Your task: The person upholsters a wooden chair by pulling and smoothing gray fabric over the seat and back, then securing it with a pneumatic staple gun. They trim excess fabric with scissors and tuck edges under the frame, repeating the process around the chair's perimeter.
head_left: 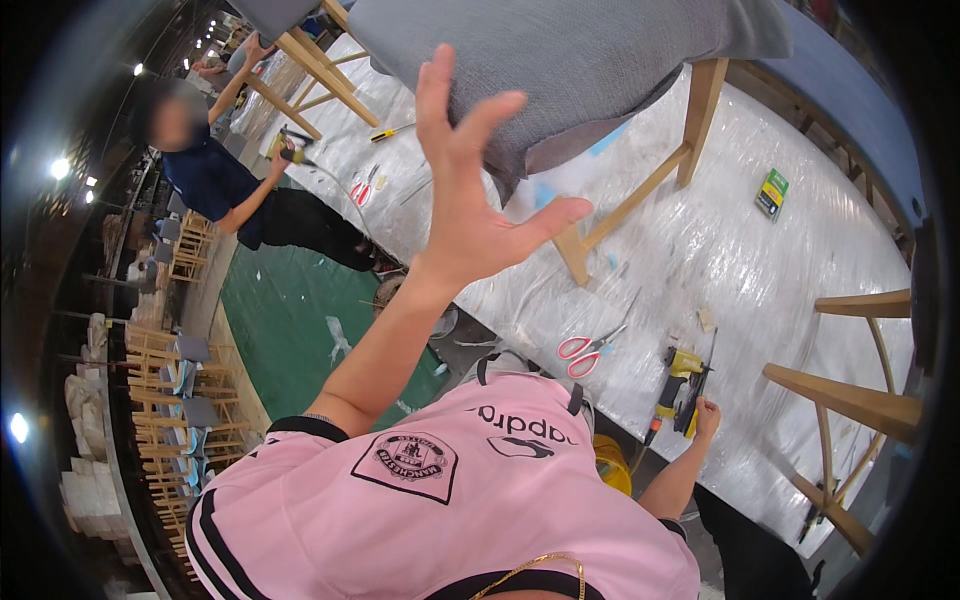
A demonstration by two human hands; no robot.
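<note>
Our left hand (pixel 470 190) is raised with its fingers (pixel 435 85) spread apart, the tips touching the grey cushion (pixel 570 60) of an upturned chair standing on the plastic-wrapped tabletop (pixel 740 250). Our right hand (pixel 706 418) rests at the tabletop's near edge, fingers curled together around a yellow nail gun (pixel 680 390). Red-handled scissors (pixel 588 352) lie just beside it. Farther along, another person (pixel 215 175) works at the same tabletop.

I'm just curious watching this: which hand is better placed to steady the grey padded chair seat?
Left, probably. The left hand is raised and spread open right at the grey padded seat, while the right hand is far below, closed on the yellow tool.
</note>
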